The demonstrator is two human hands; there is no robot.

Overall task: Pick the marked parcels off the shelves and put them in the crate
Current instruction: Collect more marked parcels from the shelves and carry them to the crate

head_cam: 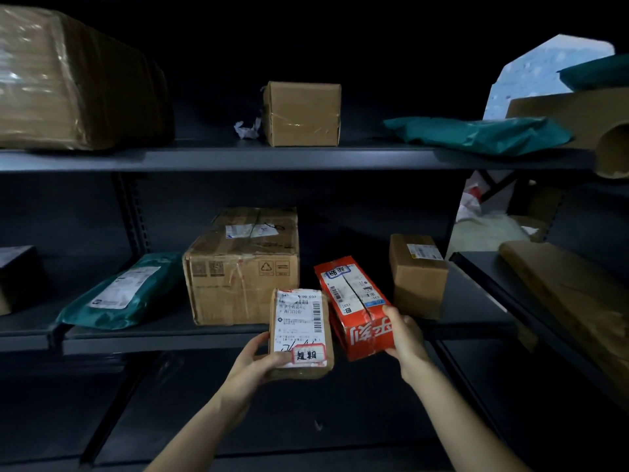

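Two parcels, just front-right of the big carton (241, 267): our left hand (253, 362) clamps the brown parcel (301, 332) by its near end, our right hand (403, 338) the red parcel (354, 304) likewise (both probably stiff and light, we judge).

I have two marked parcels up. The brown parcel (299, 332) is a slim carton lying face up, with a white shipping label and a red-bordered handwritten sticker at its near end. My left grip (258, 362) holds it by that end, just off the middle shelf (170, 335). Just beside it is the red parcel (354, 301), printed with white characters and carrying a blue-bordered sticker at its far end. It angles leftward, and my right grip (405, 338) holds its near corner.
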